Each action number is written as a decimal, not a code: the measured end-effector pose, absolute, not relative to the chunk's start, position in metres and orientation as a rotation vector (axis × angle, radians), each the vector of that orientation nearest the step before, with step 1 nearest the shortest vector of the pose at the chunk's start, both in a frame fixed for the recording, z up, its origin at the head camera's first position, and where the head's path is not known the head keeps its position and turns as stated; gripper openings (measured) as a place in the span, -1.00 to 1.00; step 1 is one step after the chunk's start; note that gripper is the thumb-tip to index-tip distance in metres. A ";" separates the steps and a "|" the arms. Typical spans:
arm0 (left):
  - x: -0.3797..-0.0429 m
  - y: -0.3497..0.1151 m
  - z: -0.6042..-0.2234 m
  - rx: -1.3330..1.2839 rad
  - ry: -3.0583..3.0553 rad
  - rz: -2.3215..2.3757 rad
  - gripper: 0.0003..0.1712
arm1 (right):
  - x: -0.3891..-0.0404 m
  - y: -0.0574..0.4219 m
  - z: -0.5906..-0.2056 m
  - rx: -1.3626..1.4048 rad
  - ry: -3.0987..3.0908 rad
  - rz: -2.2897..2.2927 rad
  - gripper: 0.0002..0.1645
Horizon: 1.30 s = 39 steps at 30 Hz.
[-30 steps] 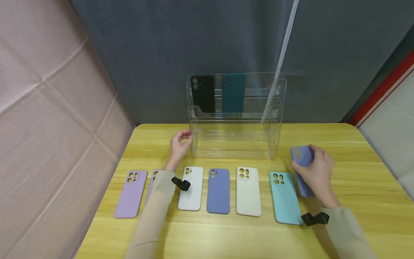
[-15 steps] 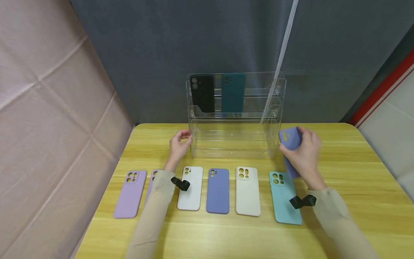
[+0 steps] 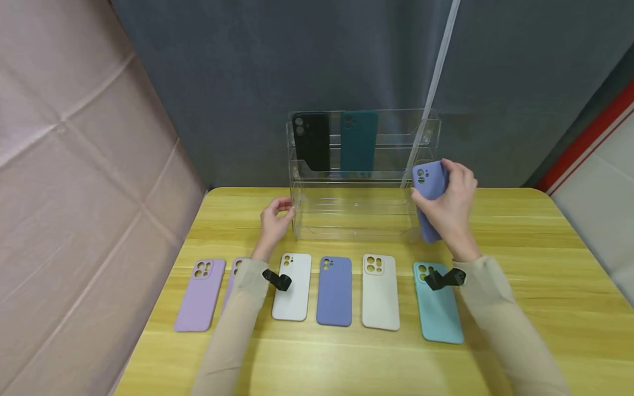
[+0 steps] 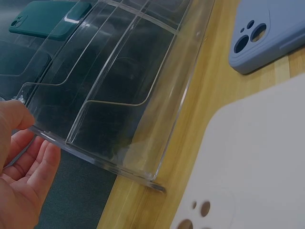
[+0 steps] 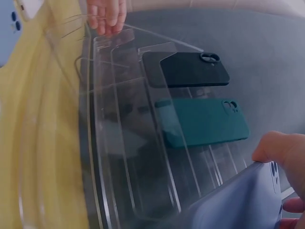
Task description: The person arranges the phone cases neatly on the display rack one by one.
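Note:
My right hand [image 3: 453,203] grips a lavender-blue phone case [image 3: 427,212] across its width, thumb on one long edge and fingers on the other. The case is raised in front of the right side of a clear tiered display stand [image 3: 354,234], camera holes at its top. At the stand's left side, my left hand [image 3: 275,223] pinches the edge of the side panel, as the left wrist view shows with the thumb [image 4: 16,116] on one face and fingers beyond. A black phone case [image 3: 312,144] and a teal phone case [image 3: 358,144] stand upright side by side in the top tier.
Along the table [image 3: 376,368] lies a row of phone cases: a lilac case [image 3: 198,302], another lilac one partly behind the left sleeve, a white case [image 3: 297,300], a blue case [image 3: 334,300], a cream case [image 3: 380,302] and a turquoise case [image 3: 440,319]. A grey curtain [image 3: 247,82] hangs behind.
My right hand has carried the lavender-blue case up from the table's right side, leftward to the stand's right end. The left hand has stayed at the stand's left edge.

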State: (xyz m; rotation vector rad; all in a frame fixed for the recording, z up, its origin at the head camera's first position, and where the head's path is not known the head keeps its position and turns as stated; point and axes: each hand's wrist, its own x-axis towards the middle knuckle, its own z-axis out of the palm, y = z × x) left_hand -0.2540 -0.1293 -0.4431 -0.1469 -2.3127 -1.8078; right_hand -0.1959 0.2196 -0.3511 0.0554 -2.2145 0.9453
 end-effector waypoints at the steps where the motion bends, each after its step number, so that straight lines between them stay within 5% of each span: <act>1: -0.254 -0.129 -0.443 -0.146 -2.313 -1.799 -0.72 | -0.198 0.217 -0.348 0.055 -2.208 0.955 -0.16; 39: -0.255 -0.128 -0.447 -0.194 -2.258 -1.786 -0.76 | -0.280 0.173 -0.264 0.000 -2.058 0.982 -0.17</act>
